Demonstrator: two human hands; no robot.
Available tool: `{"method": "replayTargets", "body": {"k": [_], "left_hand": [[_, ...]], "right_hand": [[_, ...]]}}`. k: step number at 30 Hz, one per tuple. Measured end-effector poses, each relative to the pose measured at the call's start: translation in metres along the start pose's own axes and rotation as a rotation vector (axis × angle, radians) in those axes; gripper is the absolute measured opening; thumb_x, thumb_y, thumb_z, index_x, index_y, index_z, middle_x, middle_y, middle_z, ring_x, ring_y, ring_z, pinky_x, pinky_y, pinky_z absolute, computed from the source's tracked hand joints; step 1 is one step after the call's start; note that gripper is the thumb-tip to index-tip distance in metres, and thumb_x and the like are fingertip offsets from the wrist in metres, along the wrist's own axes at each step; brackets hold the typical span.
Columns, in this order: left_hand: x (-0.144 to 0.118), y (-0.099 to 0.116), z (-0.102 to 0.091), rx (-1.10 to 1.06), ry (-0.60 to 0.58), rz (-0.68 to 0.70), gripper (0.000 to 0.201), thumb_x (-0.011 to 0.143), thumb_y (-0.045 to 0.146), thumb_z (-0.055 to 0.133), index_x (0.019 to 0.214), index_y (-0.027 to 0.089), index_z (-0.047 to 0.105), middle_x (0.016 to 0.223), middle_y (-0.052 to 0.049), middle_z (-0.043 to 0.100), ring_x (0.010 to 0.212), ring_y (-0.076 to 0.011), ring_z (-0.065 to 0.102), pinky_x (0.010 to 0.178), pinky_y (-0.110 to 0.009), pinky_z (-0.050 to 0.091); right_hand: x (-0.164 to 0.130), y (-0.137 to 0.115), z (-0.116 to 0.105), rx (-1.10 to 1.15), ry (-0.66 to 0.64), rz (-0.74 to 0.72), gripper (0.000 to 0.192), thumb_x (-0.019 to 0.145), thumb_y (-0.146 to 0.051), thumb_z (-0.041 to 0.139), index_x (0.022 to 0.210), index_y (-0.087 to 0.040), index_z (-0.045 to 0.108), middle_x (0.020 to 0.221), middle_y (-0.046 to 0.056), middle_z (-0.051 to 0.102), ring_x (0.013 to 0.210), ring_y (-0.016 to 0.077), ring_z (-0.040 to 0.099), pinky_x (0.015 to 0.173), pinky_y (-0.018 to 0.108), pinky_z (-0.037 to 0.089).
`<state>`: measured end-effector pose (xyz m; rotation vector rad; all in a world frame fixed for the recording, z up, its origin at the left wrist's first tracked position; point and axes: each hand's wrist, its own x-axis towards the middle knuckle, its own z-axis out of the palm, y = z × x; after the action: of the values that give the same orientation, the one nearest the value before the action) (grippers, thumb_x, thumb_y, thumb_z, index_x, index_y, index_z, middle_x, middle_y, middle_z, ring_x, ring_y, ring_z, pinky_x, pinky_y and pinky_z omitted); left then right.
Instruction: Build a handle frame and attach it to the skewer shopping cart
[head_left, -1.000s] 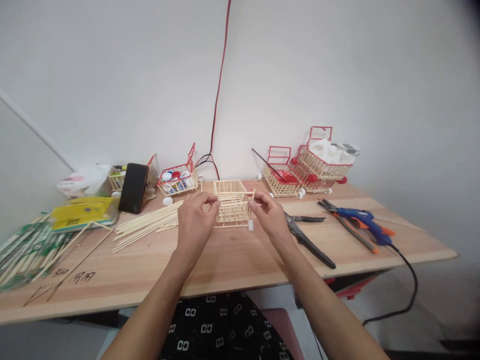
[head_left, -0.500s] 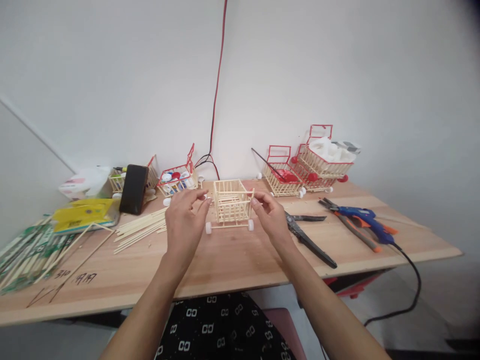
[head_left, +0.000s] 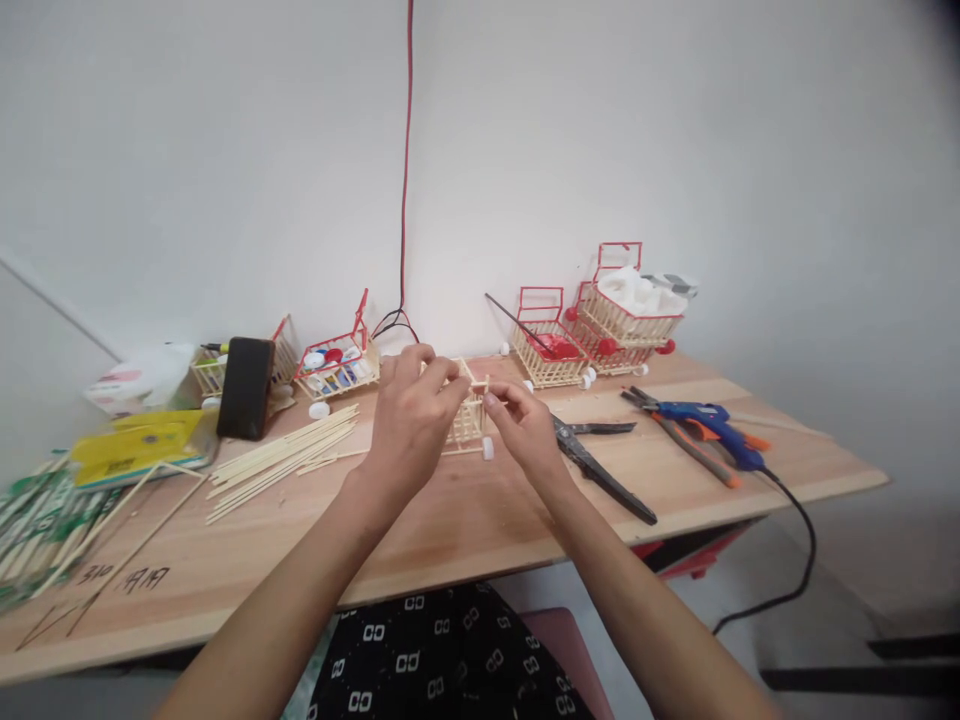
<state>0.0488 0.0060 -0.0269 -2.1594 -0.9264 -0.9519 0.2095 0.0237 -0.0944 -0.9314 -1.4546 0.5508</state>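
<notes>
**Op A:** Head cam: wood counter vs white wall, red cable hanging down. Finished red-rimmed carts at the back, loose sticks on the left, cutters and glue gun on the right.

**Op B:** And the hands?

**Op A:** Unpainted stick cart sits mid-counter. My left hand is closed on its top rail, right hand pinches the near side by a white wheel. Looks like I'm repositioning it; next move prob. needs a light, steady grip.
</notes>
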Motion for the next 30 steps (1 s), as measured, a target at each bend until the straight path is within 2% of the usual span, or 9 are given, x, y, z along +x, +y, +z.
{"method": "replayTargets", "body": {"k": [7,30], "left_hand": [[-0.001,0.000,0.005,0.009,0.022,-0.033,0.013,0.088,0.017,0.057,0.078,0.019,0.065,0.088,-0.007,0.065,0.097,-0.0269,0.047,0.079,-0.042,0.031],[-0.005,0.004,0.011,-0.049,0.092,-0.125,0.013,0.089,0.019,0.056,0.080,0.019,0.065,0.084,-0.006,0.067,0.096,-0.0266,0.049,0.080,-0.043,0.027]], "right_hand": [[0.001,0.000,0.000,-0.027,-0.017,-0.035,0.020,0.087,-0.039,0.054,0.089,-0.022,0.064,0.092,0.005,0.063,0.090,0.0195,0.060,0.075,0.031,0.050],[0.000,-0.002,-0.001,-0.053,-0.050,-0.052,0.018,0.088,-0.037,0.054,0.090,-0.024,0.065,0.097,0.006,0.067,0.095,0.0208,0.061,0.079,0.033,0.050]]}}
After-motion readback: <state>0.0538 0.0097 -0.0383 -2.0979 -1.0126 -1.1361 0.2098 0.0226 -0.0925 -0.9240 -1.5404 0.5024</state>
